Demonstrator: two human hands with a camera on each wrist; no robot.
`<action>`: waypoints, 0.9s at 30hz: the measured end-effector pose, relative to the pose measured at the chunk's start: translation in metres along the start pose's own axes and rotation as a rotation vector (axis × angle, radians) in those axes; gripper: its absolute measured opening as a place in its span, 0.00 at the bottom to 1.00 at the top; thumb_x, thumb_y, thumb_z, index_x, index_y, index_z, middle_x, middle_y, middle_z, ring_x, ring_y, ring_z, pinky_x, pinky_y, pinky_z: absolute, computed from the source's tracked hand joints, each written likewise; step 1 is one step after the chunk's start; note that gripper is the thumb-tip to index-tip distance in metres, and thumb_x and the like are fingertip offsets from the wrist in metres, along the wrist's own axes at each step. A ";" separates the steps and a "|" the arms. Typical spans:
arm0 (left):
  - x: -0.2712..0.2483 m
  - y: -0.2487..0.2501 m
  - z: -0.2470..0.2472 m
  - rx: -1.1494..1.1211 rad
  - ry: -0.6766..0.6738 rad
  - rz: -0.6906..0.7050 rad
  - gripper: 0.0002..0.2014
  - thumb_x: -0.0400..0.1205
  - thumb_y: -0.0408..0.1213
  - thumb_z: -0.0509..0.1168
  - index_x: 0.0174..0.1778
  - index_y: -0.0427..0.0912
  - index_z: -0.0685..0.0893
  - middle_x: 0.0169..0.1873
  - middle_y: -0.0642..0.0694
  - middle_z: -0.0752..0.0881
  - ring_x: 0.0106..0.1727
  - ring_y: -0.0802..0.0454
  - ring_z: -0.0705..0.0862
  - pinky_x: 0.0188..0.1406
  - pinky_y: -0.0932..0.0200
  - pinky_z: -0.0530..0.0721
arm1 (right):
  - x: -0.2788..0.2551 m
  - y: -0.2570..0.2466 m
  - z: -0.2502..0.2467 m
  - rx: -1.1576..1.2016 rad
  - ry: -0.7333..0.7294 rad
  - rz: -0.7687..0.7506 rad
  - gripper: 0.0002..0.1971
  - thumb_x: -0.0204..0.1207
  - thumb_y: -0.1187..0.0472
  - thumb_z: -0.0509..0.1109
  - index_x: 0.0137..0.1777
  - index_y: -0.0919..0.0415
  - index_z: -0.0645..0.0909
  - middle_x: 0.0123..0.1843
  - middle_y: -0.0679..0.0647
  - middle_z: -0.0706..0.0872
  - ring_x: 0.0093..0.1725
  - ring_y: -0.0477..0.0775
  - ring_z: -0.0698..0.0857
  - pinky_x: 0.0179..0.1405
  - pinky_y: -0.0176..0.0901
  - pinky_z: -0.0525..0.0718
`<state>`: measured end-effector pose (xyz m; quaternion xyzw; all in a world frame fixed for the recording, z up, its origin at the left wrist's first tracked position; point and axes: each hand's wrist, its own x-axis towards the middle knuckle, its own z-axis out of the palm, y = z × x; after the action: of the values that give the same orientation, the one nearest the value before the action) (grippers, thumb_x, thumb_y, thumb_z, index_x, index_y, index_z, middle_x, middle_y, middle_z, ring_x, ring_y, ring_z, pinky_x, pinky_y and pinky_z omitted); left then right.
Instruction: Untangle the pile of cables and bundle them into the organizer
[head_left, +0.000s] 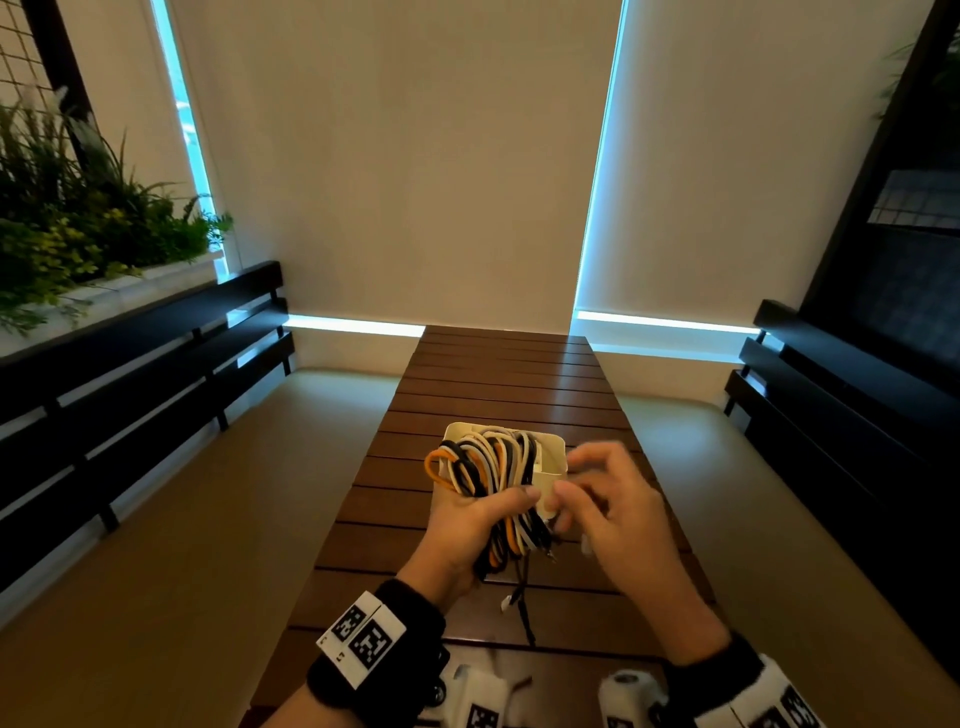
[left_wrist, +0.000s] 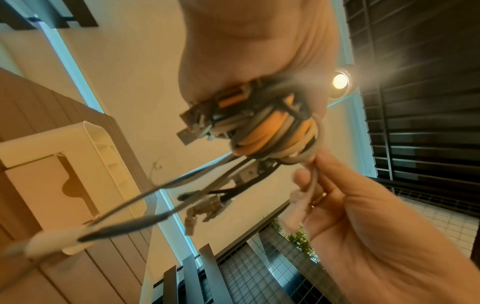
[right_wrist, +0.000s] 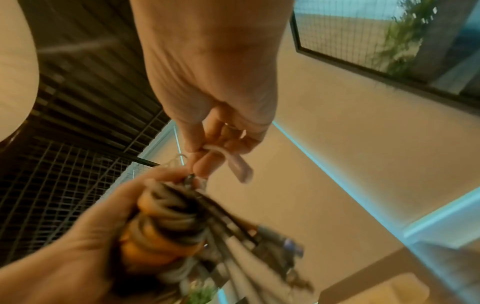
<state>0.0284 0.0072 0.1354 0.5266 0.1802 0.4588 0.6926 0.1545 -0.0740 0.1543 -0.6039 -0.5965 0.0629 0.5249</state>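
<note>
Wrist-banded, the left hand (head_left: 470, 525) grips a looped bundle of cables (head_left: 493, 467) at lower centre, keeping the coils together. Beside it, the right hand (head_left: 608, 499) pinches a white cable end (right_wrist: 233, 162), apparently to wrap it, before the white organizer (head_left: 550, 447) behind on the table (head_left: 509, 374).

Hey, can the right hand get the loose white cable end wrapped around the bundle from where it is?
Probably yes: the right hand already pinches the white cable end beside the bundle, which the left hand holds up above the table, nothing between them.

Café-like seating nook, slatted wooden table (head_left: 498, 384), dark slatted benches (head_left: 130, 374), roller blinds (head_left: 405, 156), planter greenery (head_left: 78, 218)
</note>
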 end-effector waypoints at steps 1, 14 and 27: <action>0.000 0.000 0.000 -0.012 0.013 -0.011 0.14 0.72 0.18 0.69 0.51 0.34 0.84 0.41 0.41 0.91 0.45 0.44 0.90 0.41 0.55 0.88 | -0.006 -0.001 0.004 0.010 0.014 -0.052 0.13 0.75 0.63 0.69 0.49 0.42 0.73 0.34 0.44 0.87 0.32 0.39 0.86 0.27 0.23 0.79; -0.002 -0.008 0.002 -0.125 -0.002 -0.070 0.20 0.66 0.25 0.77 0.54 0.34 0.85 0.43 0.38 0.90 0.48 0.38 0.88 0.41 0.52 0.87 | -0.031 0.014 0.036 0.199 0.138 -0.017 0.09 0.69 0.51 0.62 0.41 0.41 0.84 0.48 0.38 0.83 0.49 0.41 0.84 0.44 0.27 0.81; -0.003 -0.002 -0.010 -0.160 -0.058 -0.140 0.20 0.68 0.27 0.73 0.57 0.29 0.81 0.41 0.36 0.87 0.42 0.41 0.88 0.36 0.52 0.86 | -0.040 -0.002 0.035 0.454 -0.170 0.042 0.17 0.61 0.61 0.68 0.52 0.56 0.85 0.55 0.50 0.76 0.56 0.42 0.79 0.52 0.34 0.83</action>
<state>0.0200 0.0105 0.1291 0.4688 0.1593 0.4067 0.7677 0.1171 -0.0871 0.1185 -0.4754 -0.5962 0.2568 0.5938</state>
